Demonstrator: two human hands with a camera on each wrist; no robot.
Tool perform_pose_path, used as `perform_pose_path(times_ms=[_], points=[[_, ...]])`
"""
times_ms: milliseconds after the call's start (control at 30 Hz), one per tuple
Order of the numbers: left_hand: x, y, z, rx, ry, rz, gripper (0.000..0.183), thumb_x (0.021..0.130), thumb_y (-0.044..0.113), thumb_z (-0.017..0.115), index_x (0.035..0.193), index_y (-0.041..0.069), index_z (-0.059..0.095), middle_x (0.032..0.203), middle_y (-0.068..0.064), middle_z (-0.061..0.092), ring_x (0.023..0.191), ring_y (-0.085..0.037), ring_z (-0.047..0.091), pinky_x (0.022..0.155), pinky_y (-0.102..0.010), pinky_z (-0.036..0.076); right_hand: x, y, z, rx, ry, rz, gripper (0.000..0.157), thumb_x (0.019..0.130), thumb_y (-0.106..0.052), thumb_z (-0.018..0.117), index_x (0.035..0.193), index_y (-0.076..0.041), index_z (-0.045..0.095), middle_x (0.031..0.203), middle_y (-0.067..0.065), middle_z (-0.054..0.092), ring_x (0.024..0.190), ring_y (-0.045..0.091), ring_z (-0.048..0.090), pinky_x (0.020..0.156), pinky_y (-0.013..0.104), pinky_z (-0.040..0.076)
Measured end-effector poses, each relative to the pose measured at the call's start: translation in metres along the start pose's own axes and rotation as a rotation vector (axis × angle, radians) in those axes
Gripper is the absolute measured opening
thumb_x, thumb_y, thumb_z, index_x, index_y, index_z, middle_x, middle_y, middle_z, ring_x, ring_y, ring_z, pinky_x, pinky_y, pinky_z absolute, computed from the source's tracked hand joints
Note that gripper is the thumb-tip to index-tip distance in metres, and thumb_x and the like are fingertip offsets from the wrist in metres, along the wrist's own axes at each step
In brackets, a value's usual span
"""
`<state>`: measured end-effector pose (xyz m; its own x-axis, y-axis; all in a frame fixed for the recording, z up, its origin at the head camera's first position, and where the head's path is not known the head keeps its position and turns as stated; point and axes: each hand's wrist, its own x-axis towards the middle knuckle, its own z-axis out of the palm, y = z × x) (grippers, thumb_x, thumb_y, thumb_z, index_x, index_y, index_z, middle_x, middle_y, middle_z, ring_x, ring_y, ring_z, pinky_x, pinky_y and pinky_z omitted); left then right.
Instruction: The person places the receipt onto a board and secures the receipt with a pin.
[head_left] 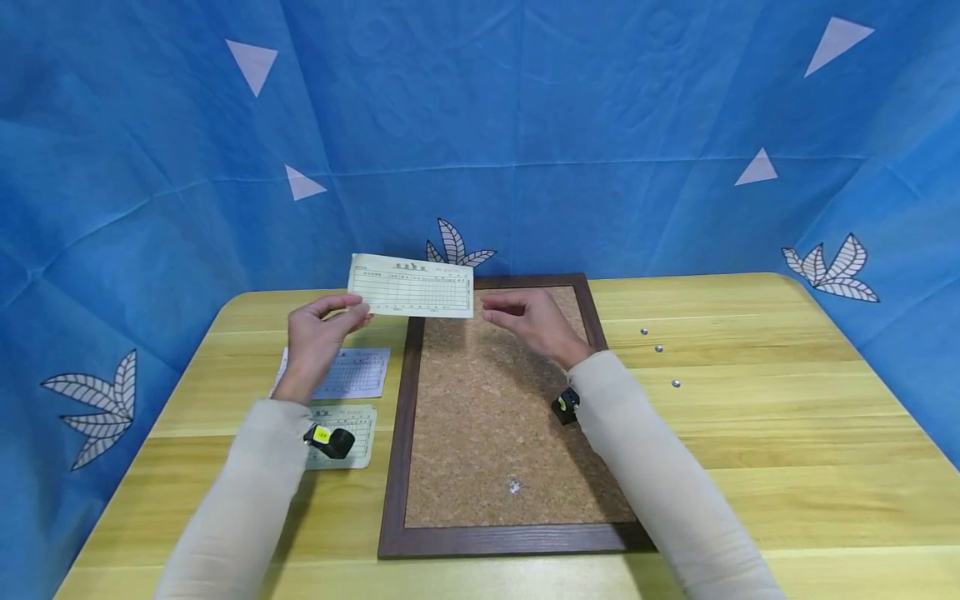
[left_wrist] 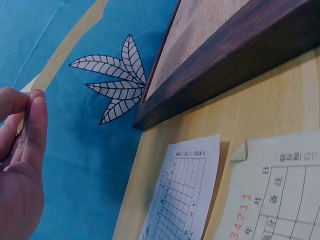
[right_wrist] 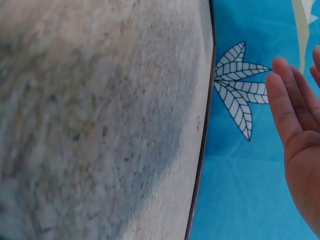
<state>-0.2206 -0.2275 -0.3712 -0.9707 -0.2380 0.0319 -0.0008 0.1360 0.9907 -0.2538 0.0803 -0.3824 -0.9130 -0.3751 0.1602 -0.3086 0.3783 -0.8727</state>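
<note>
Left hand (head_left: 322, 333): thumb and fingers clamped together on the lower left corner of a pale green printed form (head_left: 411, 286). Right hand (head_left: 536, 321): fingers fairly straight, thumb and fingertips apart by a small gap, just beyond the form's 3 o'clock edge; no contact with it seen.

Held form: raised, at about 11 o'clock from the middle of the corkboard (head_left: 517, 417), overlapping its top left corner in the head view. Printed side toward the head camera; ruled grid, heading along the top; nearly flat, tilted slightly clockwise. Left wrist view shows it almost edge-on.

On the wooden table (head_left: 750, 467), left of the board: white printed form (head_left: 356, 375) at roughly 10 o'clock, partly behind the left wrist; second green form (head_left: 358, 437) at roughly 9 o'clock, partly covered by the left arm, one corner folded, red digits visible.

Corkboard: dark wood frame; small shiny cluster (head_left: 514, 487) at 6 o'clock, too small to identify. Three silver tacks (head_left: 658, 348) on the table at 2 o'clock, well apart from the right hand.
</note>
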Motion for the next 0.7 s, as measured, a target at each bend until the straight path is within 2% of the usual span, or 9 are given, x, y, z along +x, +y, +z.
perform_pose_path(times_ms=[333, 567, 700], points=[[-0.002, 0.001, 0.007, 0.02, -0.009, -0.002, 0.029, 0.091, 0.016, 0.075, 0.115, -0.002, 0.069, 0.111, -0.007, 0.066, 0.082, -0.008, 0.072, 0.081, -0.022, 0.055, 0.001, -0.004, 0.0, 0.036, -0.013, 0.01, 0.034, 0.097, -0.014, 0.068, 0.129, -0.003, 0.067, 0.12, 0.013, 0.07, 0.104, 0.023, 0.068, 0.086, 0.037, 0.054], [-0.004, 0.002, 0.01, 0.0, -0.018, -0.004, 0.028, 0.091, 0.012, 0.075, 0.113, -0.003, 0.069, 0.11, -0.007, 0.066, 0.081, -0.009, 0.072, 0.08, -0.023, 0.055, 0.003, -0.006, 0.001, 0.115, -0.03, 0.024, 0.033, 0.098, -0.01, 0.065, 0.129, 0.003, 0.065, 0.11, 0.018, 0.071, 0.099, 0.036, 0.068, 0.088, 0.05, 0.053], [-0.004, 0.002, 0.012, 0.011, -0.023, -0.015, 0.029, 0.091, 0.015, 0.075, 0.113, -0.002, 0.069, 0.112, -0.008, 0.065, 0.081, -0.008, 0.072, 0.08, -0.022, 0.055, 0.004, -0.007, 0.002, 0.119, -0.026, 0.03, 0.033, 0.099, -0.009, 0.064, 0.129, 0.004, 0.064, 0.112, 0.019, 0.07, 0.097, 0.037, 0.069, 0.087, 0.051, 0.053]])
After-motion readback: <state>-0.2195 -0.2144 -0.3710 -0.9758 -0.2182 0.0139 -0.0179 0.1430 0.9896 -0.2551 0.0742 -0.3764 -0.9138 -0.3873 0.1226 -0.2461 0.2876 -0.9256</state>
